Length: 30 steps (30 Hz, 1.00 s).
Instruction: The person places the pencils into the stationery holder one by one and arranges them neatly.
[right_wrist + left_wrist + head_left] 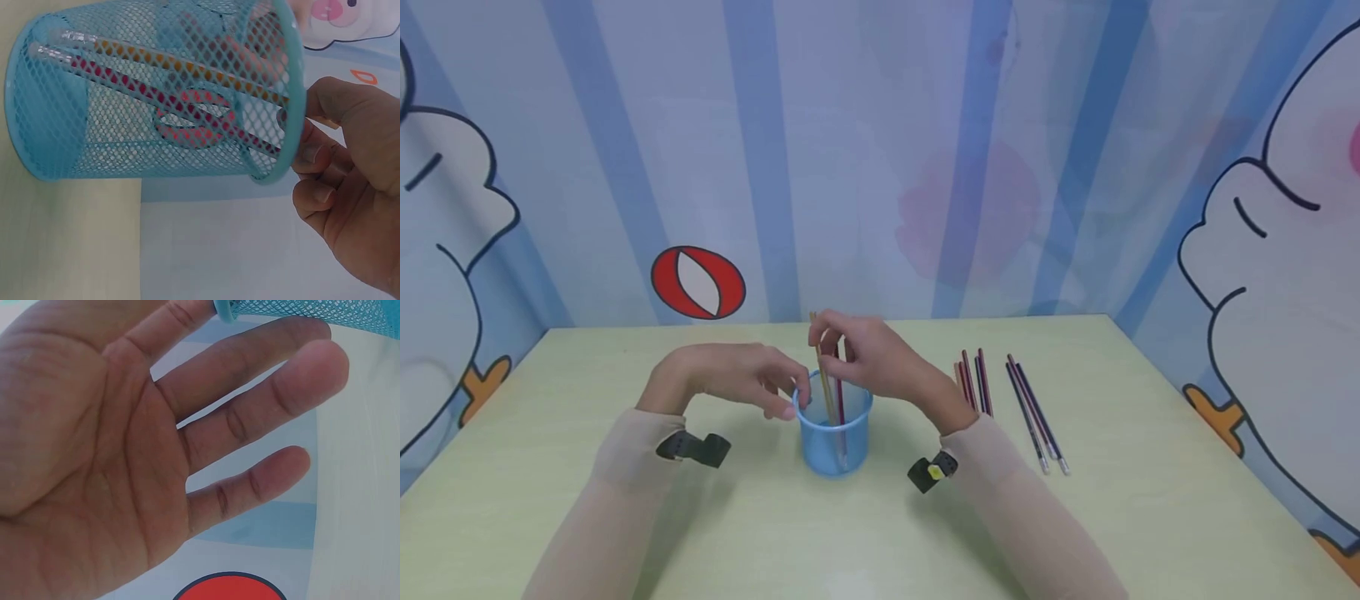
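A light-blue mesh pencil cup (833, 454) stands upright on the table. My left hand (730, 375) holds its rim on the left side, one fingertip over the inside edge. In the left wrist view the other fingers (244, 422) reach out loosely beside the cup. My right hand (874, 358) is above the cup's mouth, its thumb and fingers pinching the upper part of a yellow pencil (825, 383). The yellow pencil's eraser end is down inside the cup. Next to it a dark red pencil (134, 87) leans in the cup, eraser end down too.
To the right lie two loose groups of pencils: red and dark ones (980, 379), partly hidden behind my right wrist, and several dark and red ones (1033, 408) farther right. The pale table (760, 533) ends at a striped cartoon backdrop (865, 167).
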Available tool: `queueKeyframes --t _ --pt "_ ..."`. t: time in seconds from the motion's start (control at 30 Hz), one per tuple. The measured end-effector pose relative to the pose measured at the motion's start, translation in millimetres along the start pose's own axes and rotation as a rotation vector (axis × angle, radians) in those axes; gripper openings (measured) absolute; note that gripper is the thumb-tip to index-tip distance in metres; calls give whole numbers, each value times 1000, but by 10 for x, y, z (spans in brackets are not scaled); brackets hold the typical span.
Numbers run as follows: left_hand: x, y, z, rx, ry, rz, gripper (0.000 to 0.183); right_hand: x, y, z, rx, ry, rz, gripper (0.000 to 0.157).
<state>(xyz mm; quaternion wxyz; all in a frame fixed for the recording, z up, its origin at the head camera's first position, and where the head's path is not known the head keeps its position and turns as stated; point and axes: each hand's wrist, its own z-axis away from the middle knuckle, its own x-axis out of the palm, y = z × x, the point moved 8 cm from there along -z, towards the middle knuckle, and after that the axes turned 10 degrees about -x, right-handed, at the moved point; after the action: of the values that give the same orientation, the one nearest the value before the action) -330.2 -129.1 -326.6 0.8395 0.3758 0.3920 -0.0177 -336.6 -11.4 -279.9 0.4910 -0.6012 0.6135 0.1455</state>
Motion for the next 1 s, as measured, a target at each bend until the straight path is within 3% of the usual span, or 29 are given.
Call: queueKeyframes --t 0.23,0.57,1.0 --pt "-11 11 7 4 -1 8 20 66 18 -11 47 -78 29 17" --pt "9 -23 1 0 -4 34 17 -24 86 49 72 -72 -5 15" --pt "3 11 9 13 8 33 18 -333 281 237 208 -123 28 13"
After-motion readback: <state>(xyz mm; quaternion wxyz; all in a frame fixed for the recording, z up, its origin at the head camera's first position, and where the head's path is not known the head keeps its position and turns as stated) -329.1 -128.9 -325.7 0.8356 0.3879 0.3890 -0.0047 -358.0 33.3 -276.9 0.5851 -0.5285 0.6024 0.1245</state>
